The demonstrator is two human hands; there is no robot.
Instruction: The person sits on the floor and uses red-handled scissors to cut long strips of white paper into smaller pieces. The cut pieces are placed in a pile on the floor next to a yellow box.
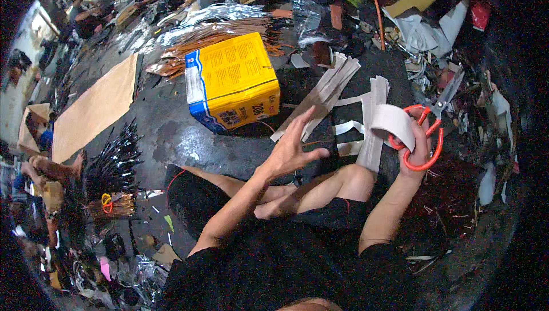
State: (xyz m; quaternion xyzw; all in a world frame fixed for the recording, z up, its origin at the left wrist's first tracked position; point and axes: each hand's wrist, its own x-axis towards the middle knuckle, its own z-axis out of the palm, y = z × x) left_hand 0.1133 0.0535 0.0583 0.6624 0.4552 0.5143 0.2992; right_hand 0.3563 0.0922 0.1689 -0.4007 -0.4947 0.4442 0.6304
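Note:
My left hand [289, 149] is held out in the middle with its fingers stretched and the thumb apart, nothing in it. It hovers near a bundle of long grey-beige strips [323, 96] on the floor. At the right, my right hand [420, 149] is closed round a pair of scissors [439, 111] with red looped handles, the blades pointing up and away. A curled pale strip [391, 121] is in the same hand. Another bundle of pale strips [374, 133] lies under that curl and runs toward my bent leg. A short white strip [349, 128] lies between the bundles.
A yellow and blue box [234, 79] stands ahead of my legs. Brown sheet material [97, 108] lies at the left, beside a bundle of dark thin strips [114, 159]. Orange-brown strips [211, 33] are piled behind the box. Scrap litters both sides. Another person's feet [60, 168] show at far left.

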